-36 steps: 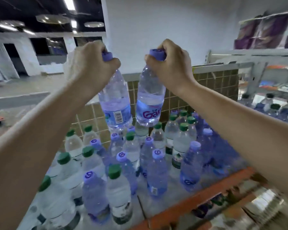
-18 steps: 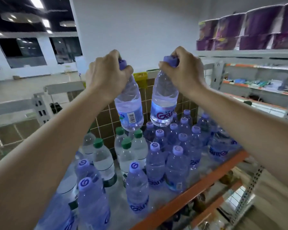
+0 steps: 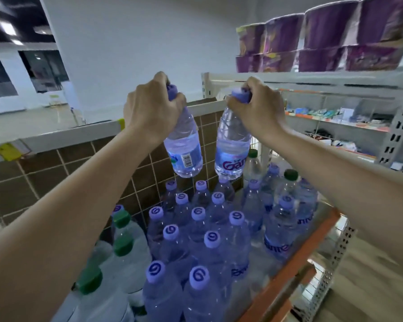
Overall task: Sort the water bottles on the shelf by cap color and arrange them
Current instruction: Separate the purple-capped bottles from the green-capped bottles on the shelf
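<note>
My left hand (image 3: pixel 153 108) grips a purple-capped water bottle (image 3: pixel 184 147) by its neck, hanging in the air above the shelf. My right hand (image 3: pixel 258 108) holds a second purple-capped bottle (image 3: pixel 232 147) the same way, close beside the first. Below them stands a dense group of purple-capped bottles (image 3: pixel 198 231) on the shelf (image 3: pixel 289 273). Green-capped bottles (image 3: pixel 123 233) stand at the left. Two more green-capped bottles (image 3: pixel 290 180) stand among purple ones at the back right.
A brown tiled wall (image 3: pixel 79 168) with a white ledge runs behind the shelf. The shelf's orange front edge is at lower right. A white rack (image 3: pixel 335 117) with small goods and purple packs (image 3: pixel 312 40) on top stands to the right.
Both hands have carried their bottles to the right along the shelf and now hang over the purple-capped group. The view has turned right, bringing the white rack closer.
</note>
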The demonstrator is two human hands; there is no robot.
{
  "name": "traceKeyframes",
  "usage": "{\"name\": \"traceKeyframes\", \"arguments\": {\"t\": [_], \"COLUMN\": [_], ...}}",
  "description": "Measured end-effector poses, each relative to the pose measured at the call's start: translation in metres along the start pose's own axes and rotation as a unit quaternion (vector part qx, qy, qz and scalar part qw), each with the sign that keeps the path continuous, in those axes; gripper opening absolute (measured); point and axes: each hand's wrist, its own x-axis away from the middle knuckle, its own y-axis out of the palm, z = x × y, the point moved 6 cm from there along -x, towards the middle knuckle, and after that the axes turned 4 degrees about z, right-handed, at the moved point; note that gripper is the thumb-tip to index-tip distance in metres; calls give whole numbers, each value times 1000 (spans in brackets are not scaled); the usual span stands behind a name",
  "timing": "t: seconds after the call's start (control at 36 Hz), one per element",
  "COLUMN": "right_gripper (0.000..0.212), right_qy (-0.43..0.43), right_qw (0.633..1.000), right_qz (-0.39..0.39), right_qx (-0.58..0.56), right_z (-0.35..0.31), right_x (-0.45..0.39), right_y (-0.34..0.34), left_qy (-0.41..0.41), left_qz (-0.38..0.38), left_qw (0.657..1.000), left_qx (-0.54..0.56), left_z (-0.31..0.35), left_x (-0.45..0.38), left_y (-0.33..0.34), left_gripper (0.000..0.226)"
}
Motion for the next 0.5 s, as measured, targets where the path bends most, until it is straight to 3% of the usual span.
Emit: {"name": "traceKeyframes", "arguments": {"t": [0.17, 0.28, 0.5], "right_gripper": [24, 27, 29], "right_qy": [-15, -25, -47], "right_qw": [1000, 997, 975], "right_qz": [-17, -69, -215], "right_qx": [8, -4, -26], "right_z": [48, 82, 139], "right_x": [-26, -37, -31], "right_y": [13, 32, 83], "left_qy": [22, 24, -8], "left_qz": [10, -11, -127], "left_qw": [1000, 1000, 986], "left_qx": [-1, -16, -110], "left_z": [21, 26, 18], "left_x": [-11, -12, 6], "left_y": [51, 95, 186], "left_gripper": [28, 27, 33]}}
